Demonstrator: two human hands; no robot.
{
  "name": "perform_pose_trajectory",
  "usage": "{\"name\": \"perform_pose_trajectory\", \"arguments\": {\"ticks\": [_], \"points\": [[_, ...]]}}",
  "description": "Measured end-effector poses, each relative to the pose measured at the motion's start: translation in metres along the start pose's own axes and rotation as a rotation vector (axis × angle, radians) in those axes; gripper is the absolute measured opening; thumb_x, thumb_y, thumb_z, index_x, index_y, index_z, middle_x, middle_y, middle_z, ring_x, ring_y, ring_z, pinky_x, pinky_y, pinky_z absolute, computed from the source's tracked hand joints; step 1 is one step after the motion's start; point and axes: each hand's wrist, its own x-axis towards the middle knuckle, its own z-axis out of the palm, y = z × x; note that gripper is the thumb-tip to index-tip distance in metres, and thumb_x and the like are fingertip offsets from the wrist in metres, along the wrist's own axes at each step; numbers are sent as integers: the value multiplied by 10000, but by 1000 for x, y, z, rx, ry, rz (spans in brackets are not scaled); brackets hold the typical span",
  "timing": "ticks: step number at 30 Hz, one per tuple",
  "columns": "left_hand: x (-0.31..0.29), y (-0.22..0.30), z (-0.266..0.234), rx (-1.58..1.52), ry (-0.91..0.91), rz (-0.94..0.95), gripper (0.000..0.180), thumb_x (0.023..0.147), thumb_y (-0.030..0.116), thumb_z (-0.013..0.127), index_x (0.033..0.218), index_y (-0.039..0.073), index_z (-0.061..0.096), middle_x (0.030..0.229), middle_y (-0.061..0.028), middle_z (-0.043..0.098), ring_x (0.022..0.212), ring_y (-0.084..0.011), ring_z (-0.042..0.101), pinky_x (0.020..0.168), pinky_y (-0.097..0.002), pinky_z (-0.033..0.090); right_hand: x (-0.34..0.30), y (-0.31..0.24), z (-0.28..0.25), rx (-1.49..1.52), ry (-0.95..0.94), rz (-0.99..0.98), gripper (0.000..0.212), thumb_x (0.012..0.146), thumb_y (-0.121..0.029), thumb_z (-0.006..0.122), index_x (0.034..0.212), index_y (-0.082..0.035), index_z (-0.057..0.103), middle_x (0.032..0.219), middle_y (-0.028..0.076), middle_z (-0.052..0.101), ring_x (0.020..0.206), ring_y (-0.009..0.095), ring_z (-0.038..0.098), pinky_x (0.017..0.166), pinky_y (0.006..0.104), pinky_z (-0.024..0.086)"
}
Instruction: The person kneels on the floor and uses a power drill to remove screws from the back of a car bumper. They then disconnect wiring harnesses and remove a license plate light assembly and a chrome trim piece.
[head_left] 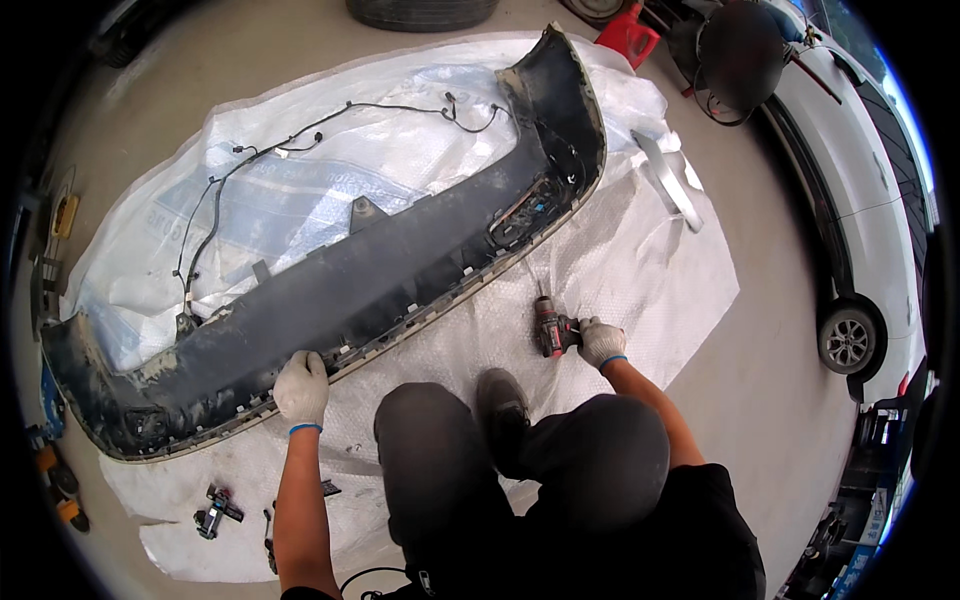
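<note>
A large dark car bumper [330, 272] lies inside-up and slantwise in front of me, dirt-streaked, with clips along its near edge. My left hand [302, 387], in a pale knit glove with a blue cuff, is closed on that near edge, left of my knees. My right hand [601, 343], gloved alike, is wrapped round the handle of a red-and-black cordless drill [550, 327]. The drill's thin bit points away from me, toward the bumper, and its tip ends close to the bumper's near edge. A black wiring harness [219, 195] with connectors curves along the bumper's far side.
White bubble-wrap sheeting [640, 290] covers the floor beneath. A silver strip [668, 182] lies at right, a black part [217, 512] at lower left. Beyond are a red jug [628, 38], a tyre [422, 10], a white car [850, 190] and a blurred dark round shape [740, 55].
</note>
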Motion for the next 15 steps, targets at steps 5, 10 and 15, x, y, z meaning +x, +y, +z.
{"name": "perform_pose_trajectory", "arguments": {"ticks": [5, 10, 15], "points": [[-2, 4, 9, 15, -29, 14, 335, 982, 316, 521, 969, 47, 719, 985, -204, 721, 920, -412, 686, 815, -507, 532, -29, 82, -22, 48, 53, 225, 359, 827, -209, 643, 1162, -84, 667, 1183, 168, 694, 1108, 343, 686, 918, 471, 564], [0, 5, 6, -14, -73, -2, 334, 963, 330, 549, 995, 42, 716, 989, -201, 723, 917, -412, 686, 822, -506, 529, -25, 153, -59, 142, 103, 407, 360, 849, -235, 663, 1166, -68, 691, 1139, 180, 725, 1103, 350, 693, 940, 466, 561], [3, 57, -12, -43, 115, 194, 295, 929, 224, 648, 1103, -11, 687, 1055, -179, 733, 900, -381, 704, 834, -482, 546, 49, 182, 0, 257, 142, 435, 385, 847, -297, 695, 1146, -54, 688, 1119, 218, 722, 1091, 383, 688, 945, 485, 552]]}}
